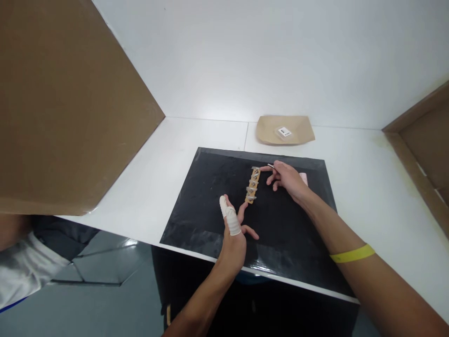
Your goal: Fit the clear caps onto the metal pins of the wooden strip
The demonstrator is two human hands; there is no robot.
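On the black mat (206, 187) lies a narrow tan strip (253, 186) with several round metal pieces along it and clear, thin pieces set across it. My left hand (235, 229) has white coverings on two digits. Its fingers are spread, and one fingertip touches or nearly touches the strip's near end. My right hand (286, 178) pinches a slim metal tool (271, 165); most of it is hidden, so I cannot tell its kind. One finger of this hand reaches to the strip's far end.
Behind the mat, a tan paper tray (264, 131) holds a small clear case (284, 132) with a white label. A pale pink item (303, 178) shows beside my right hand. Cardboard panels (77, 107) stand left and right. Part of another person (28, 262) appears at lower left.
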